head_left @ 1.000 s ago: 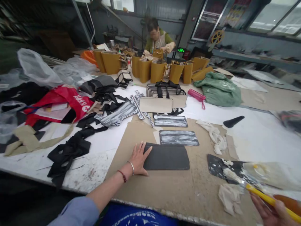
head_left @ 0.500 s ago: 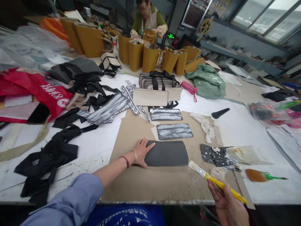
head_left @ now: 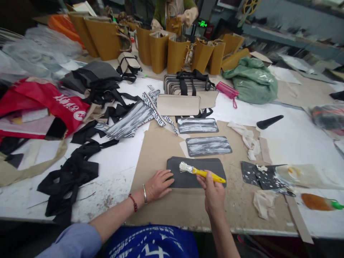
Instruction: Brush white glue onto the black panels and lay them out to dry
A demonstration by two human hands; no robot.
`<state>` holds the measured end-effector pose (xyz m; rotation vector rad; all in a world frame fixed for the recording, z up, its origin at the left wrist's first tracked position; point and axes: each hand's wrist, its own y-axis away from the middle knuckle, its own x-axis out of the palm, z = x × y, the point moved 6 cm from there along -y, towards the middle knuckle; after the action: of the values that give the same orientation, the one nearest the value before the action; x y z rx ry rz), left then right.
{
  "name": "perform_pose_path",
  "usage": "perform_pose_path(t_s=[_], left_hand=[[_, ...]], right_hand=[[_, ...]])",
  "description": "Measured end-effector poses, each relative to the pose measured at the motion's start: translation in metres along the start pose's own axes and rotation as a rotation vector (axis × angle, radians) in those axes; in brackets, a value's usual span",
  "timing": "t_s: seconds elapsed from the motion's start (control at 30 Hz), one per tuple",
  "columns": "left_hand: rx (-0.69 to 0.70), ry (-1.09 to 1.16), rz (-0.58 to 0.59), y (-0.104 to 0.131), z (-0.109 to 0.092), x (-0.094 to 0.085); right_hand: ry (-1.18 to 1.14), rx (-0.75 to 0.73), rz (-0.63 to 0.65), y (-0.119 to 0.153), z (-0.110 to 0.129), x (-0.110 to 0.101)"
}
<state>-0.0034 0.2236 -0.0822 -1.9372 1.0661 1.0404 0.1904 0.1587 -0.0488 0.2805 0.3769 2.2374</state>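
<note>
My right hand (head_left: 214, 195) grips a flat paintbrush (head_left: 199, 172) by its yellow handle. Its pale bristles are over the upper left part of a plain dark grey panel (head_left: 185, 182); whether they touch it I cannot tell. Flat on the brown board, my left hand (head_left: 160, 184) rests its outstretched fingers at the panel's left edge. Just beyond lie two similar dark panels, a nearer one (head_left: 209, 146) and a farther one (head_left: 198, 125), both streaked with white.
At right are a white-spattered dark piece (head_left: 252, 173), crumpled cloth (head_left: 264, 204) and an amber bottle (head_left: 315, 201). Black fabric strips (head_left: 72, 172) and a red bag (head_left: 53, 107) lie left. Behind stand beige panels (head_left: 177, 105) and mustard bags (head_left: 177, 53); a person (head_left: 188, 16) handles one.
My right hand has brought the brush leftward from beside the plain panel to above it. My left hand has shifted from the panel's upper left corner down its left edge. The view has tilted.
</note>
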Motion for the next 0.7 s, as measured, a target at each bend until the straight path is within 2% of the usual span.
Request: perform_pose_path(t_s=[0.17, 0.4, 0.53, 0.7], left_hand=[[0.005, -0.008, 0.046, -0.004, -0.001, 0.008], [-0.002, -0.018, -0.038, -0.007, 0.0, 0.005], [0.005, -0.033, -0.077, -0.007, -0.002, 0.002], [0.022, -0.051, -0.128, -0.007, -0.003, -0.001]], right_hand=[[0.031, 0.034, 0.078, -0.002, -0.018, 0.03], [0.075, 0.043, 0.084, -0.01, -0.027, 0.038], [0.117, -0.006, 0.011, -0.017, -0.019, 0.02], [0.217, -0.074, -0.146, -0.038, -0.004, -0.034]])
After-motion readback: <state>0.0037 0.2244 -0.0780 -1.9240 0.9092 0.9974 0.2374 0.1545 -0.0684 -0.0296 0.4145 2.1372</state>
